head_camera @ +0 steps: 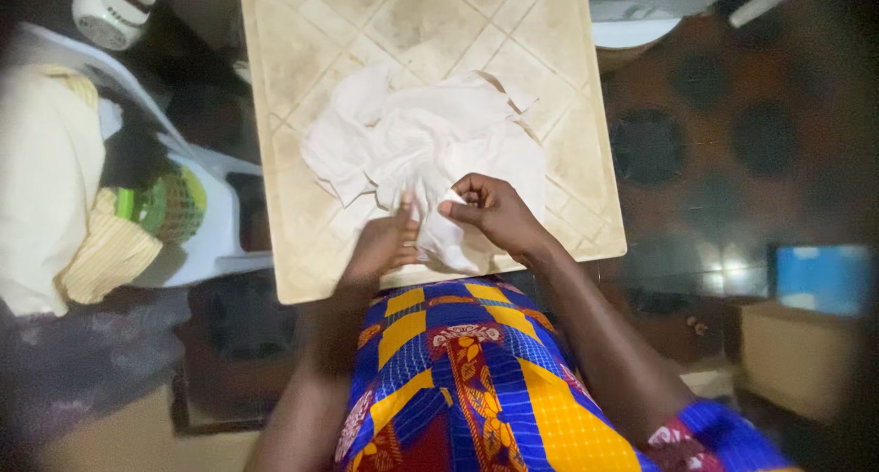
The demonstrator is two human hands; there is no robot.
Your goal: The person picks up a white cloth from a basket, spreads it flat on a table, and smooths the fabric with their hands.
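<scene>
White cloth (417, 147) lies crumpled on the near half of a beige table (558, 32) with a diamond pattern. Its near edge is bunched between both hands. Right hand (494, 214) is curled, wrist bent inward, fingers closed on a fold of cloth. Left hand (383, 245) lies flat-ish, thumb up, pinching the cloth beside it. Lap in blue and yellow patterned fabric (476, 380) below; pale plastic chair (206, 225) stands left of table.

There are 2 hands, the left hand (383, 245) and the right hand (490, 213). 1 crumpled white cloth (421, 142) lies on 1 cream table (293, 161). Beside it stand 1 white plastic chair (215, 243), 1 small white fan (114, 10), 1 cardboard box (792, 353).
</scene>
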